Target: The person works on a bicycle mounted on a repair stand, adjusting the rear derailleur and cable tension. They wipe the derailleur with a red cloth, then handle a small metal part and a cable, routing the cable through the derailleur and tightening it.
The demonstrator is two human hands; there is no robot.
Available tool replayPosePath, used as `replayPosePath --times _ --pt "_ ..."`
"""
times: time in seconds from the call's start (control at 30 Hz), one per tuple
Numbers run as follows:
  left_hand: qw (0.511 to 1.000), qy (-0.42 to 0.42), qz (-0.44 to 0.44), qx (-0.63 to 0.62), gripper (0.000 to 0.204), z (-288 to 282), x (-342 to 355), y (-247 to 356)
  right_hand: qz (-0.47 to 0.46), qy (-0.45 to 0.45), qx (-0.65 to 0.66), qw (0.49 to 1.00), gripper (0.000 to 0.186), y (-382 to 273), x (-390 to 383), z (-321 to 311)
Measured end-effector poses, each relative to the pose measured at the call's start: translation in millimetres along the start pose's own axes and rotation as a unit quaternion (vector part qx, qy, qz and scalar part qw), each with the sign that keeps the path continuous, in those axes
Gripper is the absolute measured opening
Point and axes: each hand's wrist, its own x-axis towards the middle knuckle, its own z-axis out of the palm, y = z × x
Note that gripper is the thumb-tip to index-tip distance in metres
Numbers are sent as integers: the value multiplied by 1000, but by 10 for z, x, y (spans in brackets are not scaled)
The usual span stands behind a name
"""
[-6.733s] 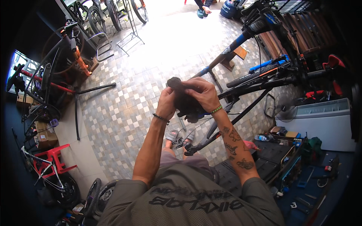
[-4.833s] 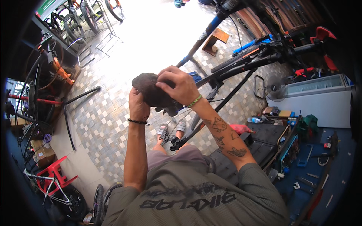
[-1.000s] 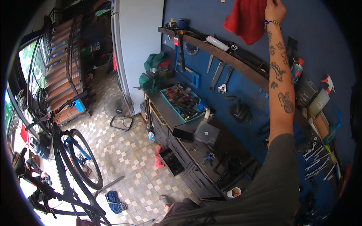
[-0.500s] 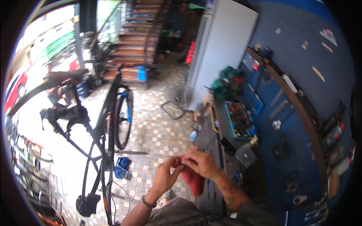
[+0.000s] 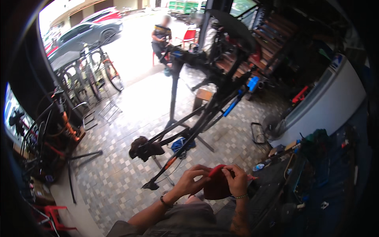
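A piece of dark red cloth (image 5: 217, 190) hangs in front of my body, gripped from both sides along its upper edge. My left hand (image 5: 192, 181) pinches its left corner between thumb and fingers. On the other side my right hand (image 5: 237, 182) has thumb and fingers closed on the top edge. The cloth drapes down between them, and its lower part falls close to my clothes. Just beyond my hands stands a black bicycle frame (image 5: 197, 127) with a dark saddle (image 5: 233, 29), held up off the tiled floor.
A dark workbench (image 5: 264, 189) runs along my right, with a fan (image 5: 273, 127) and a white cabinet (image 5: 325, 108) past it. Several bicycles (image 5: 92, 77) stand at the far left. A person (image 5: 162, 37) sits outside near a red chair (image 5: 189, 35). Blue cloth (image 5: 183, 144) lies beneath the frame.
My view has swung left toward the street opening, so the frame now sits ahead of me. The red cloth, bunched and hanging before, is now spread wider between both hands.
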Motion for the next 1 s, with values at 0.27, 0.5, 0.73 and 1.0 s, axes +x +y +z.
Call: replayPosePath --times 0.27,0.5,0.73,1.0 --pt "961 -10 -175 -213 33 -568 -468 128 33 -76 323 943 9 -433 -94 445" --pt "914 -127 -211 -321 40 -769 -897 0 -138 -147 214 956 10 -1347 93 892" --pt "876 243 -243 -339 52 -597 -879 164 -193 -6 78 978 10 -1254 -31 1171" --pt "756 410 -263 -438 38 -526 -791 251 -272 -120 42 954 35 -1068 8 1314"
